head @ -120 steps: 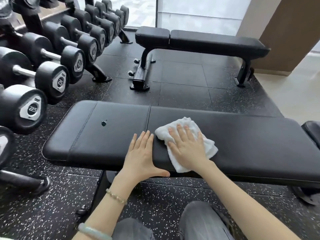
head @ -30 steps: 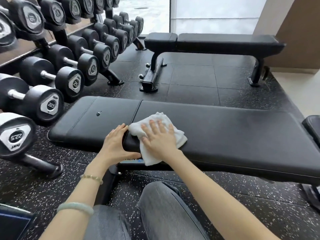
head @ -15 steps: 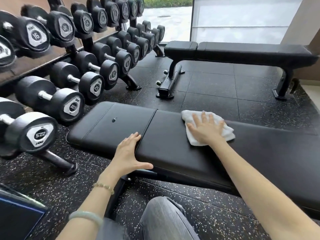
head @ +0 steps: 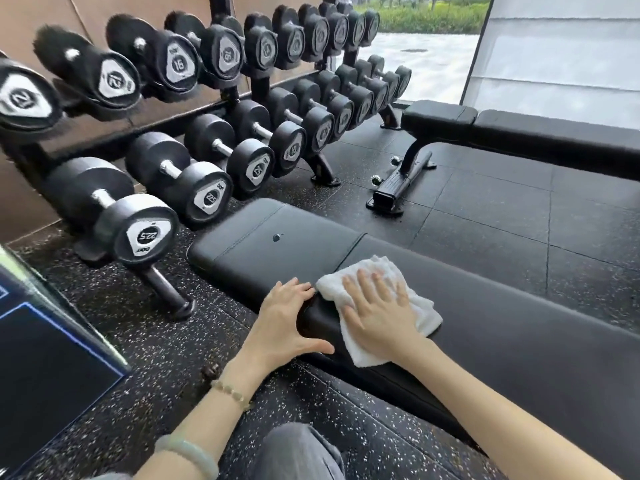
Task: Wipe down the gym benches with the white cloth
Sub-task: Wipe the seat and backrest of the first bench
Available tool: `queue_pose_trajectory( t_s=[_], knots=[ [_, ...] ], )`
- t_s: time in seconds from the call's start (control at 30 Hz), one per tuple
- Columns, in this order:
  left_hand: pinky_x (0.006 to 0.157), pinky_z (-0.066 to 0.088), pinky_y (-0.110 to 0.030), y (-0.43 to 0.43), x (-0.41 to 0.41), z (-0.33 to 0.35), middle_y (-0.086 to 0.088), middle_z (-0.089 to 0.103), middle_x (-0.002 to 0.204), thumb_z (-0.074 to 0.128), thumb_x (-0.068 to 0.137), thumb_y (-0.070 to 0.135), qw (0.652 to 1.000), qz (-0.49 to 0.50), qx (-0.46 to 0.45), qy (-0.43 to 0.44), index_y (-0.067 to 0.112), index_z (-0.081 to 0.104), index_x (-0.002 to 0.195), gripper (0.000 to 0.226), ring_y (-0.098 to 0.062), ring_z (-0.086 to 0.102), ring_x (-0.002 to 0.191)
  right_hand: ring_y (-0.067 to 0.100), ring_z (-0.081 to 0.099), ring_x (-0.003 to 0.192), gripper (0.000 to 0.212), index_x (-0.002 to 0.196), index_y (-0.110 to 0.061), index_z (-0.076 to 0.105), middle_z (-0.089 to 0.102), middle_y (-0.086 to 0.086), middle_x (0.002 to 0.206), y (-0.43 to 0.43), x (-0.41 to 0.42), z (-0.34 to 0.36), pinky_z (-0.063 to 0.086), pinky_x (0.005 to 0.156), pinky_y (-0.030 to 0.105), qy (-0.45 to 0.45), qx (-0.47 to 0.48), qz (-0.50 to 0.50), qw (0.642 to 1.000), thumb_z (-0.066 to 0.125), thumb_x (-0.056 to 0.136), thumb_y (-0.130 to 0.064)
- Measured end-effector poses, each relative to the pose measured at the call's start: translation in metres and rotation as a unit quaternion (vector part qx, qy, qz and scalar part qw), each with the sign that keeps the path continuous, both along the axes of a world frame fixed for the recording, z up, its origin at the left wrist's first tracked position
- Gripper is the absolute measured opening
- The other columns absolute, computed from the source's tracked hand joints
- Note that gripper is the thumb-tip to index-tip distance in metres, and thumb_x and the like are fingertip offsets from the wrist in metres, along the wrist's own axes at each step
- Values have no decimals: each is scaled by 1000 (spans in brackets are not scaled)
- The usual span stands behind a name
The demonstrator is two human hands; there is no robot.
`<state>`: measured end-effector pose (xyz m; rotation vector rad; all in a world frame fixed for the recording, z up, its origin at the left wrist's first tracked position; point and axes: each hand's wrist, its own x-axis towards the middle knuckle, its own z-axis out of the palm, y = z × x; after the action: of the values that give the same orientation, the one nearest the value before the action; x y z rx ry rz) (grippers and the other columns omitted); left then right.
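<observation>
Pressing white cloth (head: 377, 303) near bench (head: 519, 341) edge

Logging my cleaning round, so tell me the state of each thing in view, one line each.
white cloth: spread on the near bench, under the right hand
right hand: open, flat, pressing the cloth
left hand: open, resting on the near bench's edge
near bench: flat
far bench: flat, untouched
dumbbells: racked
</observation>
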<state>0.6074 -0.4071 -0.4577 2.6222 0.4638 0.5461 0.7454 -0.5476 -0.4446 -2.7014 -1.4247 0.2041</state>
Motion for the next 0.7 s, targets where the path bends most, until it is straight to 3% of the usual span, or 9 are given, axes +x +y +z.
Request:
queue_pose_trajectory(
  t_s=[0.1, 0.2, 0.3, 0.47, 0.6, 0.7],
  knots=[
    [113, -2, -20, 3, -6, 1, 5, 41, 137, 65, 49, 75, 999, 13, 40, -33, 14, 45, 132, 105, -3, 10, 138, 24, -1, 147, 85, 149, -34, 9, 4, 0, 160, 15, 2, -7, 0, 114, 55, -35, 10, 21, 999, -18, 72, -59],
    [114, -4, -21, 33, -21, 11, 13, 25, 143, 63, 48, 75, 999, 41, 14, -30, 18, 29, 142, 115, 5, -3, 136, 27, 11, 145, 73, 143, -35, 14, 17, 3, 157, 38, 4, -9, 10, 111, 59, -70, 33, 71, 995, -9, 78, -60],
    [114, -4, -24, 80, -38, 13, 3, 23, 151, 57, 48, 80, 995, 95, 8, 10, 16, 25, 145, 121, -4, 2, 140, 27, 4, 146, 80, 148, -35, 17, 9, 2, 159, 58, 6, -4, 8, 112, 58, -59, 32, 76, 995, -10, 77, -61],
    [116, -3, -32, 127, -36, 10, -4, 10, 157, 50, 52, 91, 985, 132, -9, 108, 10, 14, 149, 130, -14, -2, 144, 25, -4, 147, 55, 150, -36, 14, -1, 0, 161, 118, 39, 0, -3, 114, 55, -13, 23, -10, 1000, 15, 98, -54],
    [116, -8, -33, 138, -29, 1, -5, 2, 158, 15, 45, 102, 984, 121, 1, 130, 8, 7, 150, 140, -14, -8, 144, 29, -1, 146, 54, 149, -35, 15, -2, 6, 160, 164, 69, 12, 0, 114, 55, 10, 15, -58, 998, 16, 98, -53],
    [115, -11, -31, 138, -29, -1, -3, -1, 158, 10, 44, 102, 985, 121, 2, 124, 10, 5, 150, 140, -11, -10, 144, 32, -6, 146, 54, 149, -38, 13, -9, 15, 159, 164, 57, 10, -4, 115, 53, 20, 15, -82, 996, 18, 98, -54]
  ],
)
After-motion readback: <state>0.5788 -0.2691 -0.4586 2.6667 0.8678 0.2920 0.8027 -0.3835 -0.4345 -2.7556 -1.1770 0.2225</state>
